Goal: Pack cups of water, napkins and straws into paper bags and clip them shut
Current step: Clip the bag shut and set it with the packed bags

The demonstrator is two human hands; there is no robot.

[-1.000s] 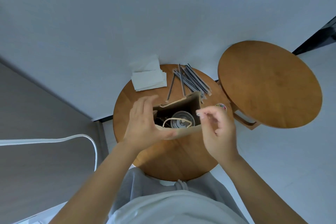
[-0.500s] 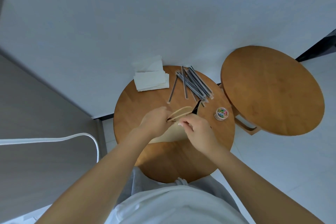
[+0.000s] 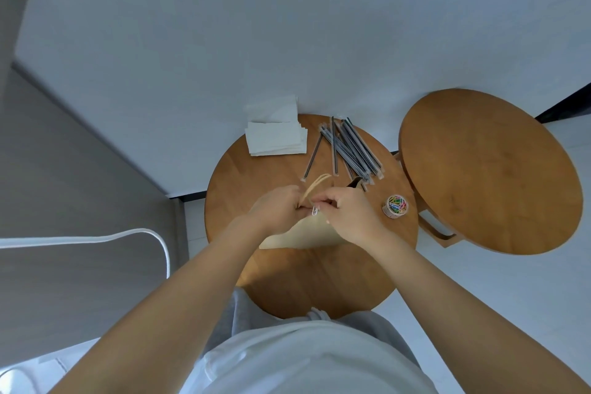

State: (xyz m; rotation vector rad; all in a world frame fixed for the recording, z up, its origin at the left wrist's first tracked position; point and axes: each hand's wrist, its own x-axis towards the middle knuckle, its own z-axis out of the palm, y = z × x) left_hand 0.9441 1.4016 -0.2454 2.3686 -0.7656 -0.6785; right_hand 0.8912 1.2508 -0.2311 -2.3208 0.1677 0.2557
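At the middle of the round wooden table, the left hand pinches the paper bag mouth flat below its handles, while the right hand pinches a paper clip at that top edge. Napkins and wrapped straws lie at the far edge, a paper-clip jar near the right edge.

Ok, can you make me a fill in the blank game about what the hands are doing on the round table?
1. Both hands pinch the top of the tan paper ____.
2. A small silver paper ____ sits at the pinched edge.
3. The white napkin stack lies ____ of the dark wrapped straws.
4. The little clear jar holds colourful paper ____.

Missing words: bag; clip; left; clips.
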